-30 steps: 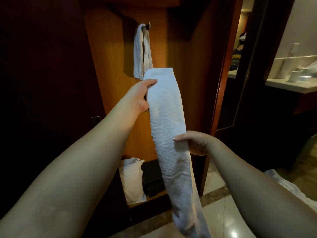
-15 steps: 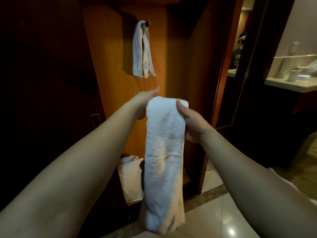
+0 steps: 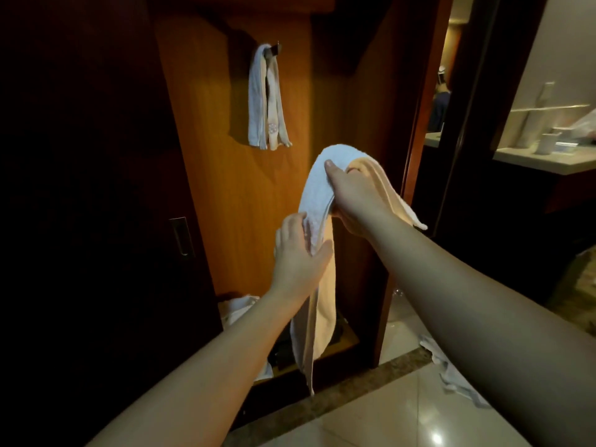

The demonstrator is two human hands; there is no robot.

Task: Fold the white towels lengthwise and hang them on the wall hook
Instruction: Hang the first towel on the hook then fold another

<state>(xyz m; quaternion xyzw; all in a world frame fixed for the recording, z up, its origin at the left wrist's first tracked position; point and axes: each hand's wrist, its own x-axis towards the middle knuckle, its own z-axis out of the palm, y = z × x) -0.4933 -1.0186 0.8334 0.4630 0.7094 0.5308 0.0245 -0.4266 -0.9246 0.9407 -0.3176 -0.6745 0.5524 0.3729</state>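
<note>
Right hand [image 3: 353, 196], centre of frame: fingers curled under the fold of a white towel [image 3: 317, 188], thumb pressed on top, gripping it at its highest point. Towel draped over that hand, one short end falling to the right, past the wrist, the long part hanging down toward the lower centre.

Left hand [image 3: 298, 253], just below and left of the right: thumb on the near face of the hanging part, fingers wrapped round its far edge, clasping the doubled layers together. Both hands closed on the same towel, neither slack.

Upper left of centre: second towel [image 3: 266, 98], folded narrow, hanging from a dark hook [image 3: 275, 48] on the wood panel [image 3: 225, 195], well above the held one and apart from it.

Towels hung: one. Towels in hand: one. Hooks: one.

Lower left of centre, behind the left forearm: white cloth [image 3: 237, 306] bunched on a low shelf of the closet; cannot tell how many pieces. Lower right: more crumpled cloth [image 3: 451, 372] on the tiled floor [image 3: 387, 414], partly hidden by the right arm.

Left edge: dark door with one metal handle [image 3: 180, 236]. Upper right: counter [image 3: 548, 158] with a few pale containers, blurred.
</note>
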